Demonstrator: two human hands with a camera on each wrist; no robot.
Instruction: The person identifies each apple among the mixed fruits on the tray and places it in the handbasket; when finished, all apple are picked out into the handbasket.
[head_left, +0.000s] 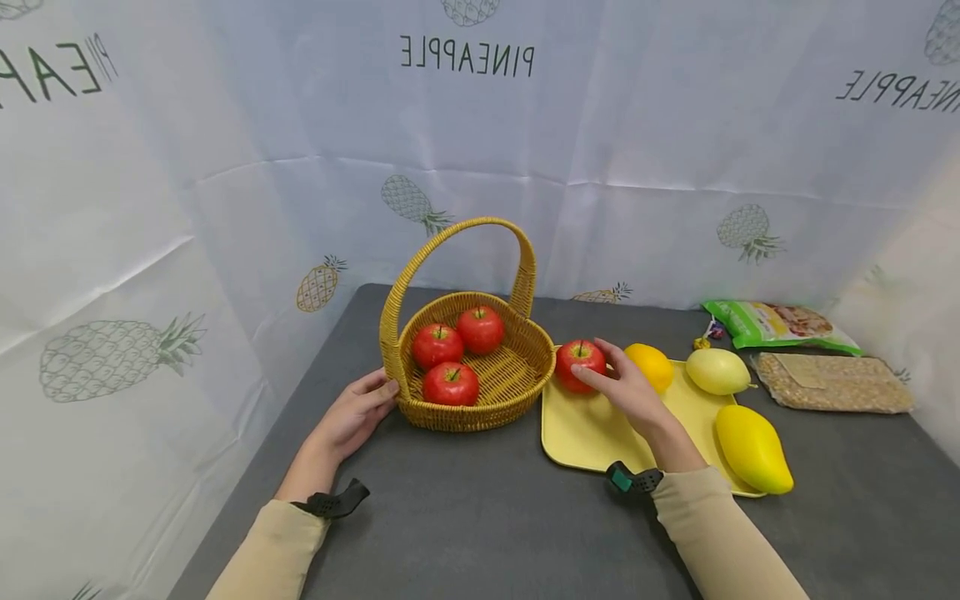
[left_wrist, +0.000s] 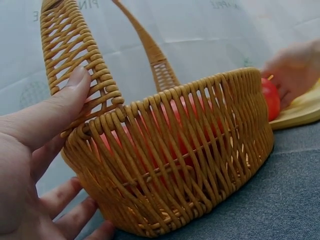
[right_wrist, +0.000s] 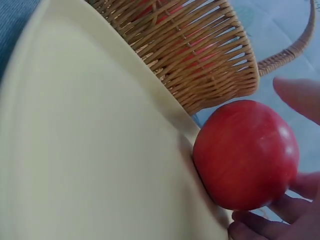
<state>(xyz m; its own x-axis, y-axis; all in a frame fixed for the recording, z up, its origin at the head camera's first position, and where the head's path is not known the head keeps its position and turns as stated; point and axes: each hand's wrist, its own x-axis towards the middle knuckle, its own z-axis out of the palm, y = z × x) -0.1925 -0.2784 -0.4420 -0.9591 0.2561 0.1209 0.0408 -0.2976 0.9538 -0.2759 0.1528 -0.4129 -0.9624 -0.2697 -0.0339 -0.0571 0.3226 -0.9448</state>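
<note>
A woven wicker basket [head_left: 480, 417] with a tall hooped handle holds three red apples [head_left: 451, 384]. At its left side my left hand [head_left: 360, 417] grips the foot of the handle; in the left wrist view the thumb lies over the wicker, with fingers along the outer wall. Another red apple [right_wrist: 245, 155] sits at the left edge of a pale yellow tray [head_left: 588, 433], just right of the basket. Around this apple is my right hand [head_left: 630, 387], its fingers at the far side. In the right wrist view, a gap shows between its thumb and the apple.
On the tray are an orange-yellow round fruit [head_left: 651, 367], a pale yellow-green fruit [head_left: 717, 372] and a yellow mango [head_left: 752, 448] overlapping the right rim. Behind them lie a green packet [head_left: 780, 325] and a clear bag of grains [head_left: 832, 383]. A pineapple-print curtain [head_left: 480, 125] borders the table.
</note>
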